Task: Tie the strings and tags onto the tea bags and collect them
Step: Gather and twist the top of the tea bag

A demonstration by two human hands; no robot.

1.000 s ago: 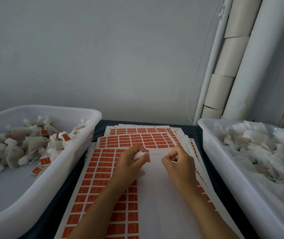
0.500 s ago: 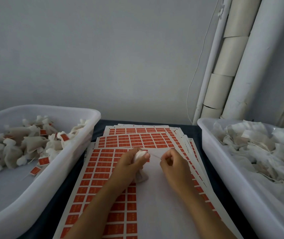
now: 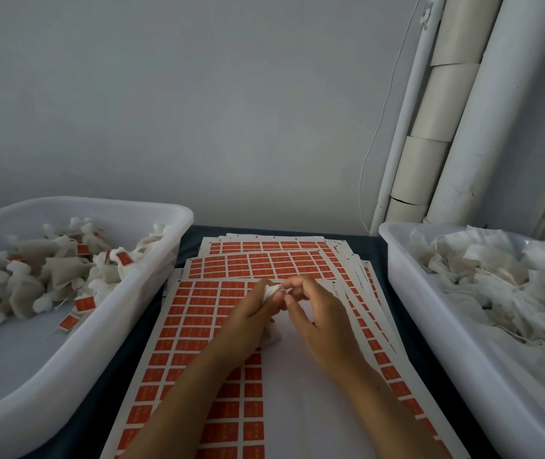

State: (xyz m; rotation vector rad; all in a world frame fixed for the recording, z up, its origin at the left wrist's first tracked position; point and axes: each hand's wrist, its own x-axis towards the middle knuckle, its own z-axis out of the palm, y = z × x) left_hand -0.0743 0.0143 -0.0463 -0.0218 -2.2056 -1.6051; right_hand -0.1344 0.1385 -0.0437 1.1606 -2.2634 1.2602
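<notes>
My left hand (image 3: 248, 318) grips a small white tea bag (image 3: 269, 291) by its gathered top, its body hanging below the palm. My right hand (image 3: 317, 313) is right beside it, fingertips pinching at the bag's neck where the thin string is; the string itself is too fine to make out. Both hands hover over stacked sheets of orange tag stickers (image 3: 198, 313). A white tub (image 3: 105, 329) on the left holds tied tea bags with orange tags (image 3: 49, 276). Another white tub (image 3: 430, 319) on the right holds loose white tea bags with strings (image 3: 496, 276).
The sticker sheets lie fanned on a dark table (image 3: 132, 352) between the two tubs. Pale pipes or rolls (image 3: 456, 111) lean against the grey wall at the back right, with a thin white cable (image 3: 373, 137) beside them.
My right hand, which was pulling the string out to the right away from the bag, has come back in to touch the bag's neck. The left hand has held the bag throughout.
</notes>
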